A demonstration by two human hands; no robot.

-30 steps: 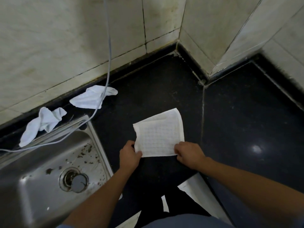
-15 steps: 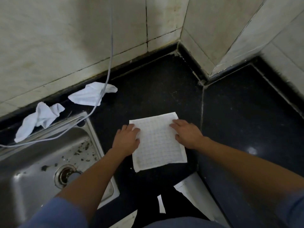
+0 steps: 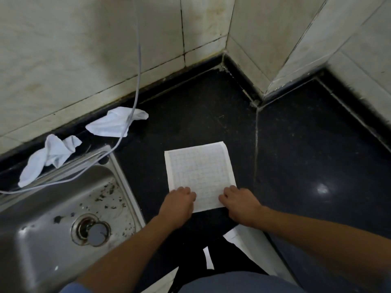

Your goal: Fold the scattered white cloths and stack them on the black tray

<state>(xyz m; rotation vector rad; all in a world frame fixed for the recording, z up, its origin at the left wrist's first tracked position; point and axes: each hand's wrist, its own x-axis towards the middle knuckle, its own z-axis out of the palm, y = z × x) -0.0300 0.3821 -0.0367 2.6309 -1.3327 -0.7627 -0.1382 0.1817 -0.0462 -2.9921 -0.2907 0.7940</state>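
A white waffle-weave cloth (image 3: 200, 172) lies spread flat on the black counter (image 3: 296, 166). My left hand (image 3: 178, 205) is on its near left corner with the fingers curled down onto the edge. At the near right corner, my right hand (image 3: 240, 205) curls its fingers onto the cloth the same way. Two crumpled white cloths lie at the left: one (image 3: 115, 124) against the wall, the other (image 3: 49, 157) by the sink's back rim. No separate black tray can be made out.
A steel sink (image 3: 63, 218) with a drain plug fills the lower left. A grey cable (image 3: 137, 66) hangs down the tiled wall and crosses the nearer crumpled cloth. The tiled walls form a corner behind the counter. White scraps (image 3: 249, 246) show below the counter's edge.
The cloth went from being held by its near edge to lying flat. My hands pressed on its middle, then slid back to the near corners.
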